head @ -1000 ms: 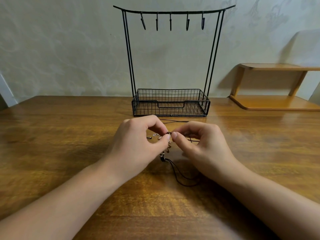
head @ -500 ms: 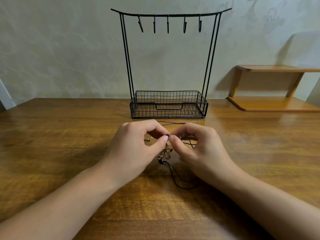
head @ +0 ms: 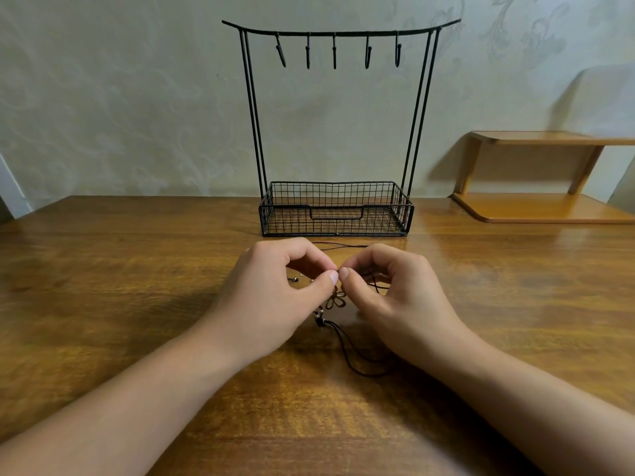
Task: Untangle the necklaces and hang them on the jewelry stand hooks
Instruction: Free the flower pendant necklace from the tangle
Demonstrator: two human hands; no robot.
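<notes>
Pinching the tangled necklaces (head: 338,300) at frame centre, the left hand (head: 275,290) and right hand (head: 395,293) meet thumb to thumb above the table (head: 120,286), below the jewelry stand (head: 335,132).

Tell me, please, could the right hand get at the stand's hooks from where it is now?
Probably yes: nothing stands between the right hand and the hooks, which all hang bare. But it is pinching the tangled necklaces, like the left hand.
</notes>
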